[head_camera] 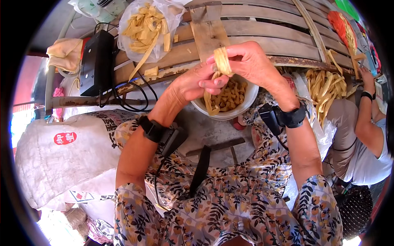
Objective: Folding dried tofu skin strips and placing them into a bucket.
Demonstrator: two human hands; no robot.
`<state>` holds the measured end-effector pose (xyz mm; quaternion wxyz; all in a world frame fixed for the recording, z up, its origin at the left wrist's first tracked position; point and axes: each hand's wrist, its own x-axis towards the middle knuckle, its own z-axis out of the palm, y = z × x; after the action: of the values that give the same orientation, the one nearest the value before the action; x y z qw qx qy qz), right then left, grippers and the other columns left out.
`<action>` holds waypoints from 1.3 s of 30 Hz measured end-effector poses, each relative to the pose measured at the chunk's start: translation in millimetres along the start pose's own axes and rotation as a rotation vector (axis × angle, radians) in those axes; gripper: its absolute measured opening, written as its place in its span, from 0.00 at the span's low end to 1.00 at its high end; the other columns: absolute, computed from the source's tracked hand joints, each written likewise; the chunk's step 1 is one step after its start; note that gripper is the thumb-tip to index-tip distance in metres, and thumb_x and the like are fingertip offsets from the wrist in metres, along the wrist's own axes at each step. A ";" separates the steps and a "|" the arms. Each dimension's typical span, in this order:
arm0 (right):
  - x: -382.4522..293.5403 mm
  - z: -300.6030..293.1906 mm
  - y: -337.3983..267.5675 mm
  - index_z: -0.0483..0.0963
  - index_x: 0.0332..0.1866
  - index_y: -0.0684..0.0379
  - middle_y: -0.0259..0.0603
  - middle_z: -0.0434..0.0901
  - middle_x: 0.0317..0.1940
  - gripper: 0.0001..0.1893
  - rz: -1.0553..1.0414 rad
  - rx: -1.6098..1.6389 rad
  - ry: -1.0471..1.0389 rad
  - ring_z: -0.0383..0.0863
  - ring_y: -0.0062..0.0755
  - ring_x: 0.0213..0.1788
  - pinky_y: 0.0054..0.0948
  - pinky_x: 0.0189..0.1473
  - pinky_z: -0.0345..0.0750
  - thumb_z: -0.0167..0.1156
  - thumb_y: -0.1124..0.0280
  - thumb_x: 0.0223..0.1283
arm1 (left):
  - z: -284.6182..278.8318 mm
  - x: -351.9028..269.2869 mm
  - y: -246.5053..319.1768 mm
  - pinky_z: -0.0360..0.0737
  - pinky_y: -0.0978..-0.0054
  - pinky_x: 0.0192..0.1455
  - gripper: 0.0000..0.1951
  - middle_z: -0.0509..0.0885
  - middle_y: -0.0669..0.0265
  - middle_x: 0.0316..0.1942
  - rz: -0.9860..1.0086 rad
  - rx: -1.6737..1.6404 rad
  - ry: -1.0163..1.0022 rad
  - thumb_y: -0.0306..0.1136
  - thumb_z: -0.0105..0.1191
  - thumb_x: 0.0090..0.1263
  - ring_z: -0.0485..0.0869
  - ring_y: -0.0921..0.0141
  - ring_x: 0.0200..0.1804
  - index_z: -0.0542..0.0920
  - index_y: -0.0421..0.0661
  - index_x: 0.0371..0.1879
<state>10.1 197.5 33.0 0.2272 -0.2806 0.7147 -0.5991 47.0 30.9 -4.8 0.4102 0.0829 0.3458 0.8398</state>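
A pale yellow flat strip is wound into a small roll between my two hands. My right hand pinches the roll from the right with its thumb and fingers. From the left, my left hand holds it from below with bent fingers. The strip's loose tail hangs under my left hand into a round white tub. Inside the tub lie many small yellow-brown folded pieces, partly hidden by my hands. Both wrists carry black strapped devices.
A slatted wooden bench stands ahead, holding a plastic bag of strips. A black box with cables is at left, above a white sack. More long strips hang at right, near another person's hand.
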 end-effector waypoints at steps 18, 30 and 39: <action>6.0 8.6 17.9 0.76 0.30 0.55 0.41 0.72 0.15 0.08 -0.034 -0.285 0.306 0.71 0.42 0.20 0.30 0.25 0.69 0.57 0.63 0.47 | 17.3 6.5 11.3 0.64 0.86 0.19 0.16 0.75 0.70 0.17 0.316 0.834 0.700 0.41 0.43 0.66 0.69 0.83 0.19 0.76 0.40 0.28; 7.4 7.9 9.8 0.77 0.28 0.60 0.29 0.74 0.16 0.05 -0.205 0.034 0.570 0.69 0.17 0.18 0.18 0.21 0.63 0.57 0.71 0.49 | 16.9 11.5 7.1 0.53 0.85 0.18 0.14 0.60 0.78 0.13 0.323 0.188 0.678 0.42 0.47 0.64 0.56 0.83 0.15 0.75 0.42 0.27; 5.6 -16.5 4.6 0.74 0.39 0.61 0.24 0.69 0.20 0.12 0.192 0.252 0.459 0.59 0.08 0.18 0.12 0.18 0.54 0.60 0.69 0.49 | 6.4 -2.2 2.4 0.50 0.86 0.17 0.13 0.53 0.82 0.11 0.167 0.031 0.371 0.41 0.42 0.67 0.49 0.85 0.12 0.70 0.46 0.24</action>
<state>-5.5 206.4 31.5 0.1482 -0.0382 0.6907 -0.7067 49.6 31.6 1.9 0.2669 -0.0386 0.4203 0.8664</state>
